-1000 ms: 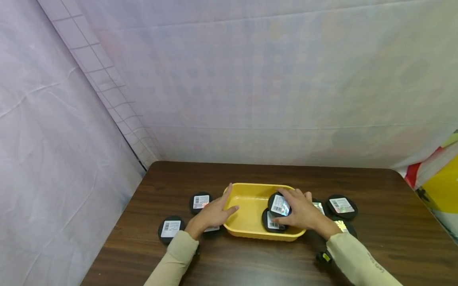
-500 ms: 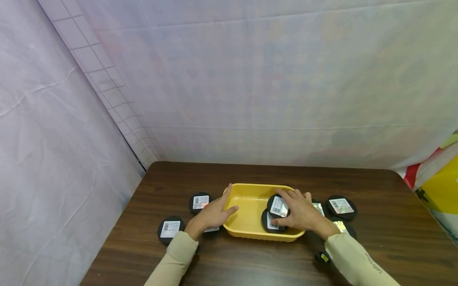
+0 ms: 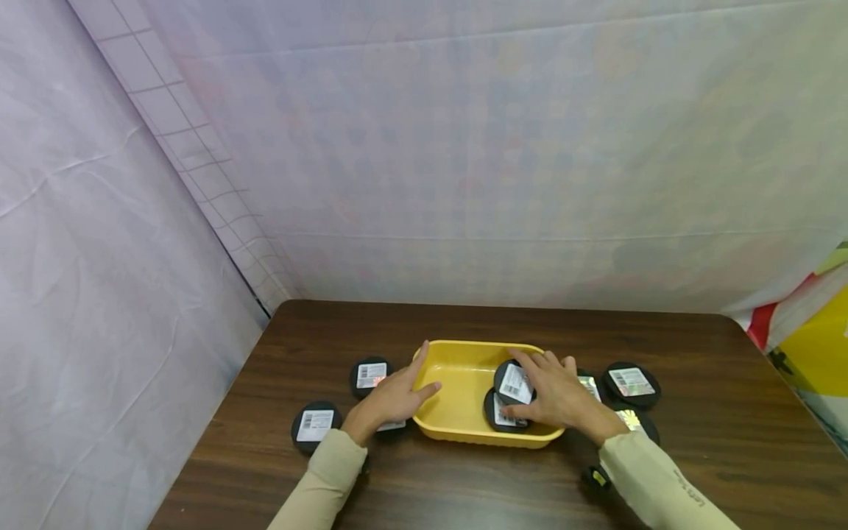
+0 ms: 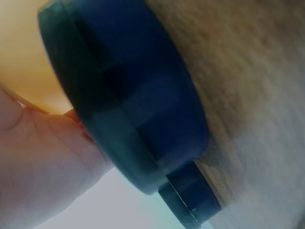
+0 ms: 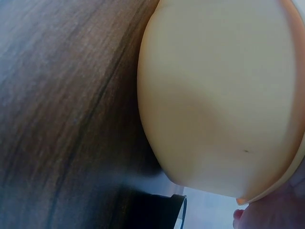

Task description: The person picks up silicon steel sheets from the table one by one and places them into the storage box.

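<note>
A yellow tray point(image 3: 457, 397) lies on the table with two round black-lidded tubs at its right end. One tub point(image 3: 515, 380) overlaps the other tub point(image 3: 500, 417); both carry white barcode labels. My right hand point(image 3: 556, 390) reaches over the tray's right rim and holds the upper tub between thumb and fingers. At the left rim rests my left hand point(image 3: 395, 400), its index finger straight along the edge and its thumb extended over the inside. The left wrist view shows a tub point(image 4: 133, 95) with a dark blue body close by the palm. In the right wrist view, the tray's outer wall point(image 5: 219, 95) fills much of the picture.
On the brown table point(image 3: 490, 486), more tubs lie left of the tray, including one tub point(image 3: 316, 427) and another tub point(image 3: 371, 375). Several stand to the right, such as the tub point(image 3: 632, 384). A pale cloth point(image 3: 464, 162) hangs behind the table.
The upper tub in my right hand has shifted very slightly left and down. My left hand and the tray have hardly moved.
</note>
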Tool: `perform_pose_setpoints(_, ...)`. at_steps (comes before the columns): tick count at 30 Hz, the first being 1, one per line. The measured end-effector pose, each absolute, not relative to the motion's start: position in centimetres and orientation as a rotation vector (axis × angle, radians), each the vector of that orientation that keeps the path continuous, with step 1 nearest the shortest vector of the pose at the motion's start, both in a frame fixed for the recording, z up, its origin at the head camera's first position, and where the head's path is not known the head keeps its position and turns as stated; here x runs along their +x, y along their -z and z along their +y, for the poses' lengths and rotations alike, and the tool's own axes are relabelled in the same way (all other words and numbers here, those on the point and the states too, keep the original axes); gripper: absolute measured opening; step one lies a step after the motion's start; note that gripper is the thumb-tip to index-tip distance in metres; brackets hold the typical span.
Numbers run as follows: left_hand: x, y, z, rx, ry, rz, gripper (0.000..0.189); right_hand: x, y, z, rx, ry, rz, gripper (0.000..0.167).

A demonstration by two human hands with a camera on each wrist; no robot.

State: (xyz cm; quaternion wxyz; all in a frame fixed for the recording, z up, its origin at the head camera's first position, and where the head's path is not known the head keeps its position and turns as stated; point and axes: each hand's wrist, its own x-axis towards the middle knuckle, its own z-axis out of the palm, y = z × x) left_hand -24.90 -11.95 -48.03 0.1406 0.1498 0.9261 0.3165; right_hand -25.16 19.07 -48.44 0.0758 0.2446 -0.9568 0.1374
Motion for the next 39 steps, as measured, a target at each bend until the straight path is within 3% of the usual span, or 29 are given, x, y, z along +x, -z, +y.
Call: perform_pose_setpoints(39, -24.9, 47.8, -11.9, 0.483, -0.93, 2.688, 0.078, -24.3, 47.1, 20.4, 0.703, -0.572, -2.843, 0.094)
